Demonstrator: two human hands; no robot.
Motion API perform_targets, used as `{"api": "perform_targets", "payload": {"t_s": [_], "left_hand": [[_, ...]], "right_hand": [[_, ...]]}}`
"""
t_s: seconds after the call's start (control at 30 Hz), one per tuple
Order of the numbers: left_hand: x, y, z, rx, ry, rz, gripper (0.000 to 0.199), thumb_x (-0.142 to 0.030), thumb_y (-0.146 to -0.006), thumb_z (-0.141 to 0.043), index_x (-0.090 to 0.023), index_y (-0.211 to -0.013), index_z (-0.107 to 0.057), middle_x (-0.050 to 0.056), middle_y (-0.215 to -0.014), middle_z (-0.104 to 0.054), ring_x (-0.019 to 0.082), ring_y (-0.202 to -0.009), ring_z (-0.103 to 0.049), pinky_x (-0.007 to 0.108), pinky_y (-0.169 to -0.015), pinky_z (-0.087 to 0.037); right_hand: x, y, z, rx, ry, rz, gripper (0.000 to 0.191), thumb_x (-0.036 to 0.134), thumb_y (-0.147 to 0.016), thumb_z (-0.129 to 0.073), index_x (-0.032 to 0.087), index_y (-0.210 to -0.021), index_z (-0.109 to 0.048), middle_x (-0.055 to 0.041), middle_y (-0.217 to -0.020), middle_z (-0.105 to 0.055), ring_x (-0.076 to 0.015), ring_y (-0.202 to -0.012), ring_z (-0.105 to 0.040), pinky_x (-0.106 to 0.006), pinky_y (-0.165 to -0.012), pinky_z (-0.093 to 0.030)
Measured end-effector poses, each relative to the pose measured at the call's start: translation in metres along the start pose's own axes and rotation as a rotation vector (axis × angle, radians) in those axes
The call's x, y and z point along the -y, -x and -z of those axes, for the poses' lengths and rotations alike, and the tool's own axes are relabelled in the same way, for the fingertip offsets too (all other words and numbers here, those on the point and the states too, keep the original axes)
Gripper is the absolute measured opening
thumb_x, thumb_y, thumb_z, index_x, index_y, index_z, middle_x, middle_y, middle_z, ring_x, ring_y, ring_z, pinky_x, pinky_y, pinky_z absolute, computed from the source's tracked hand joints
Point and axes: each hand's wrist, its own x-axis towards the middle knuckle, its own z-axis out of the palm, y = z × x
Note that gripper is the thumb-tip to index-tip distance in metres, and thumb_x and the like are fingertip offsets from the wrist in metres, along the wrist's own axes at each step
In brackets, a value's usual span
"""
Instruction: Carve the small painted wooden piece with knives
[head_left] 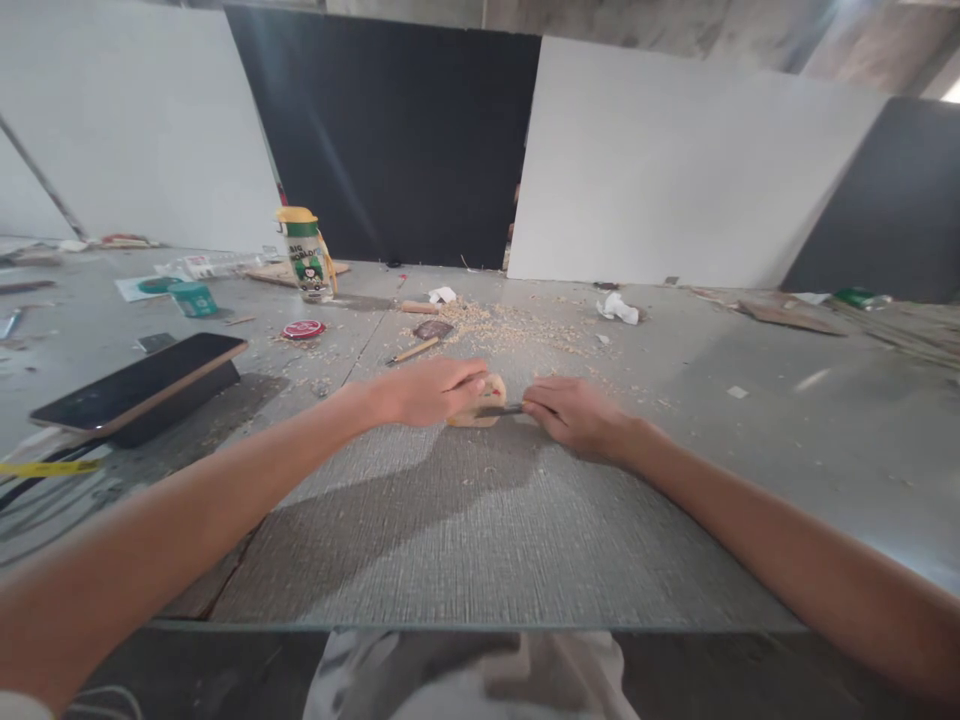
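Note:
Near the middle of the grey table (465,540), my left hand (431,392) is closed on a small pale wooden piece (491,392) with red marks on it. My right hand (574,412) is wrapped round the handle of a thin carving tool (508,409), whose dark metal blade points left and lies against the near side of the piece. The handle is mostly hidden in the fist. Pale wood shavings (510,328) are scattered just beyond both hands.
A phone (142,380) rests on a dark stand at the left. Behind are a yellow-lidded bottle (306,255), a red round lid (303,329), a teal container (193,298), another carving tool (414,350), a dark oval piece (433,329) and crumpled tissue (619,308). Black and white panels stand beyond.

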Motion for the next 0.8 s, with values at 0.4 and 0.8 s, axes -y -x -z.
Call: {"api": "perform_targets", "payload": {"t_s": [0.4, 0.8], "left_hand": [[-0.001, 0.001, 0.000, 0.001, 0.011, -0.001, 0.033, -0.041, -0.101, -0.026, -0.019, -0.085, -0.045, 0.002, -0.077, -0.052, 0.015, -0.068, -0.049, 0.030, -0.062, -0.032], [-0.004, 0.001, 0.000, -0.031, -0.053, 0.017, 0.031, -0.038, -0.100, -0.026, -0.019, -0.083, -0.045, 0.003, -0.078, -0.055, 0.016, -0.067, -0.048, 0.031, -0.062, -0.031]], "right_hand": [[-0.007, 0.005, 0.004, -0.052, -0.075, -0.118, 0.032, 0.035, -0.100, -0.028, 0.021, -0.075, -0.042, -0.0028, -0.072, -0.053, -0.0178, -0.067, -0.047, -0.030, -0.065, -0.032], [0.010, -0.010, -0.008, 0.132, 0.180, 0.013, 0.036, 0.037, -0.101, -0.033, 0.020, -0.093, -0.064, -0.0076, -0.090, -0.065, -0.0217, -0.083, -0.059, -0.031, -0.070, -0.034]]}}
